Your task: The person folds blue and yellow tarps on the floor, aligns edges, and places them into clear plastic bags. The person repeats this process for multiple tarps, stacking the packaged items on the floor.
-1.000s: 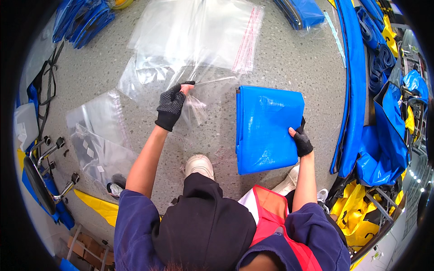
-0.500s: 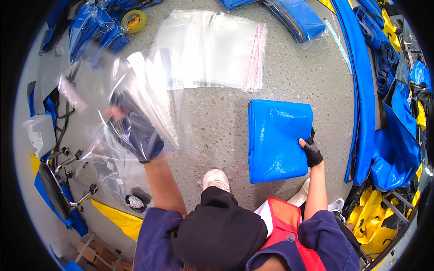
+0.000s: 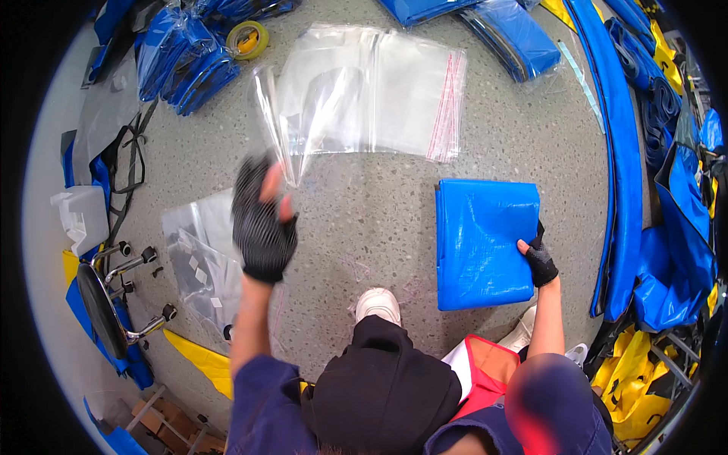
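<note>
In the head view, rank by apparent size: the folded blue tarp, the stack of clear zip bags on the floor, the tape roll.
1. stack of clear zip bags, largest as it looks.
2. folded blue tarp, a bit smaller; the fisheye bend makes the gap between these two unsure.
3. yellow tape roll, clearly smallest.

The left hand (image 3: 262,224) is raised in front of the body, gloved in black with the fingertips bare, and its fingers are pinched together at the top. The left forearm is held nearly upright and is slightly blurred. The right hand (image 3: 540,259), likewise gloved, is extended forward and low, with its fingers closed in a grip and the forearm kept straight.
</note>
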A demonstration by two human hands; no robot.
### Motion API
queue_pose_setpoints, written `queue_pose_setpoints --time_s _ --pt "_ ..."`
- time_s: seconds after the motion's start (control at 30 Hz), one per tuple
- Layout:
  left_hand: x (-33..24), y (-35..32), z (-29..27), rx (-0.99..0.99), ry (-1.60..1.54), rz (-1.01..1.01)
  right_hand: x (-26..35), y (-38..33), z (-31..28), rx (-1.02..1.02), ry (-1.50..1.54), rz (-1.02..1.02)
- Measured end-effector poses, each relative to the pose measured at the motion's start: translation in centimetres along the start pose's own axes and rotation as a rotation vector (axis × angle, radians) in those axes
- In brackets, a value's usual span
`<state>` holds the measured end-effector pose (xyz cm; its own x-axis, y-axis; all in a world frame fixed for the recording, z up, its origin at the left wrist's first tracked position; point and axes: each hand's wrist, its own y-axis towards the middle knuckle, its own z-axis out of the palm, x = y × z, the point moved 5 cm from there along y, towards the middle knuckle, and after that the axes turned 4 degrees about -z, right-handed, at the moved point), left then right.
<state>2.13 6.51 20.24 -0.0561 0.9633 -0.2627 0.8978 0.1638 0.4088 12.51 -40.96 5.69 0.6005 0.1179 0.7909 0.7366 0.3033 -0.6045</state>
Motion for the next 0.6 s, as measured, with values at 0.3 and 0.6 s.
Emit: queue_pose_setpoints --time_s 0.3,0.6 --pt "7.2 13.8 17.2 0.751 0.196 -0.229 -0.8 -0.1 1.0 0.028 -0.036 -0.01" --pt "10.4 9.4 15.9 -0.008 -0.118 -0.487 -1.6 -1.2 -1.3 -0.041 -0.025 -0.016"
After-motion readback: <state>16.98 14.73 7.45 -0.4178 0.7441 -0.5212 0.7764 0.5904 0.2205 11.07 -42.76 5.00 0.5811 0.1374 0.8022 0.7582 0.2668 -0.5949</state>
